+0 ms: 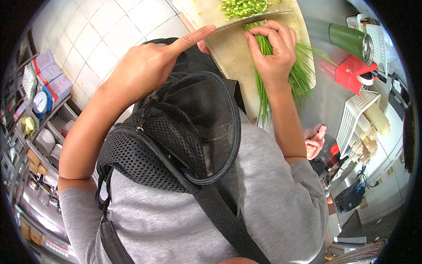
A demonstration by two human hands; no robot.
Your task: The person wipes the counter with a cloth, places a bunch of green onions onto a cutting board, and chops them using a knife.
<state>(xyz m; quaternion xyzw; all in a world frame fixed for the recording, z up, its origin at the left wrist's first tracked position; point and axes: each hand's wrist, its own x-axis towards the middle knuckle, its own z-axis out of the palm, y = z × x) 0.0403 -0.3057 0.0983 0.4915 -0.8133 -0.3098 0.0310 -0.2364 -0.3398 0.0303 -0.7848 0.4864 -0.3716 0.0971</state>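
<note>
My left hand (149, 61) is closed on a knife (250, 19), its index finger stretched along the blade's spine; the handle is hidden in the hand. The thin blade lies across the cutting board (233, 57), just beyond the cut ends of a bunch of long green chives (266, 83). My right hand (274, 50) holds that bunch down with bent fingers and the thumb on its left side, close to the blade. Past the knife lies a heap of chopped chives (244, 6). The uncut leaves fan out towards my body, passing under my right wrist.
A metal counter (323, 88) extends right of the board. On it stand a green can (349, 42), a red box (351, 75) and a white plastic basket (351, 119). A pink cloth (315, 143) lies nearer me. Shelves with bowls (46, 141) are at left. A black bag (176, 132) hangs on my chest.
</note>
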